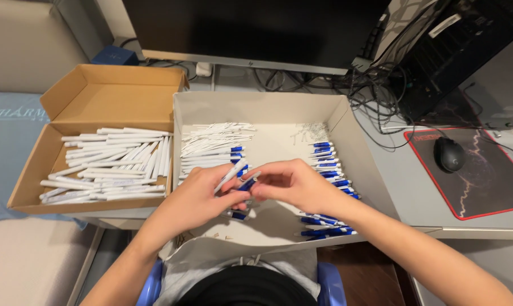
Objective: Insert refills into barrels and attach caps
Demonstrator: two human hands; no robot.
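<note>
Behind everything a dark monitor (256, 28) filled the top of the view, a tangle of black cables (375, 90) ran off to its right, and a black mouse (450, 154) sat on a red-edged mouse pad (483, 187) on the grey desk (404, 187). We looked down on two open boxes, side by side and touching. On our left the brown cardboard box (106, 96) carried a loose heap of white pen barrels (112, 167). Straight ahead the white box (347, 122) held a stack of white barrels with blue ends (214, 150) along its left side and a column of blue pen parts (330, 164) down its right side, with a few small springs (313, 131) scattered near the back wall.

And right over the middle of that white box we had both hands together! Our left hand (197, 198) was closed around a white pen barrel (229, 174), its tip angled up and away from us, fingers curled snugly on it. Our right hand (296, 184) came in from the right, fingertips pinched on a small blue pen piece (247, 184) and pressed against the barrel's lower end. The two hands touched at the fingertips, so how the parts met we could not tell. One more blue piece (238, 215) lay on the box floor just below our left hand. Our knees and a blue chair edge (330, 283) showed at the bottom.
</note>
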